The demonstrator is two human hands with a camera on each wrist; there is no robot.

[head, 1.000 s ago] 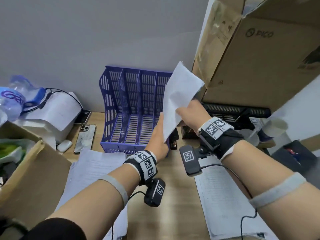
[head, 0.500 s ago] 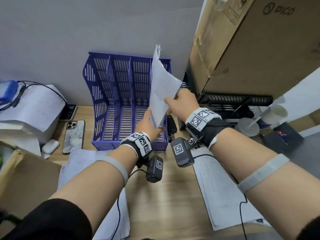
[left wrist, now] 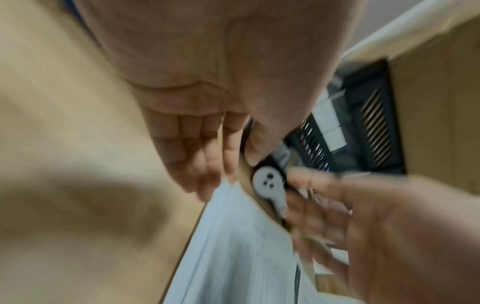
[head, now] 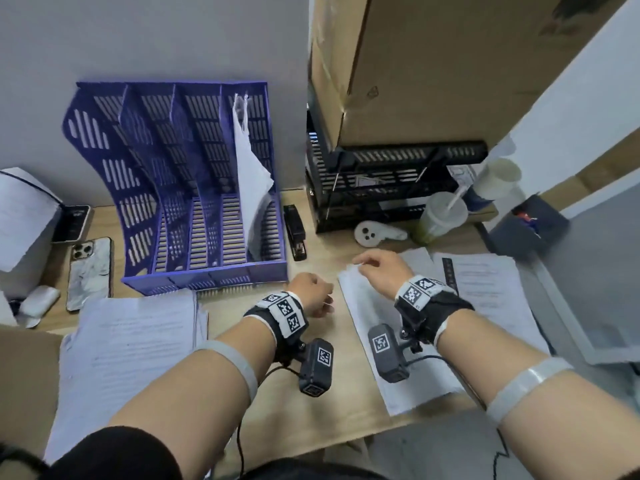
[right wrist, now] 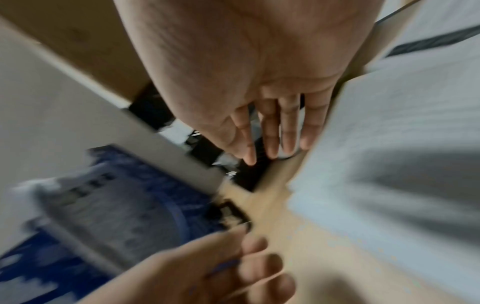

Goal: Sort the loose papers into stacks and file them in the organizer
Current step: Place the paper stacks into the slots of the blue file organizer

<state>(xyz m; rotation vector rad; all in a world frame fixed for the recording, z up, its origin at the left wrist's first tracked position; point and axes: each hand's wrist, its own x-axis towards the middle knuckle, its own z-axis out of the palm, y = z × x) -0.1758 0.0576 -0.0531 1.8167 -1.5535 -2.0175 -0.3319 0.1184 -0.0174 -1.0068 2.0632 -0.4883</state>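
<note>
Papers sit in organizer's rightmost slot. Your right hand hovers, fingers relaxed, over next stack on desk; left hand loosely curled, empty. Next: pinch stack's top edge w/ both.

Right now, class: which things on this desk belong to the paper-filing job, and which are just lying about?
Belong to the job:
blue organizer
filed papers in its rightmost slot
left paper stack
middle paper stack
right paper stack

Just lying about:
stapler
phone
cup with straw
white controller
cardboard box
</note>
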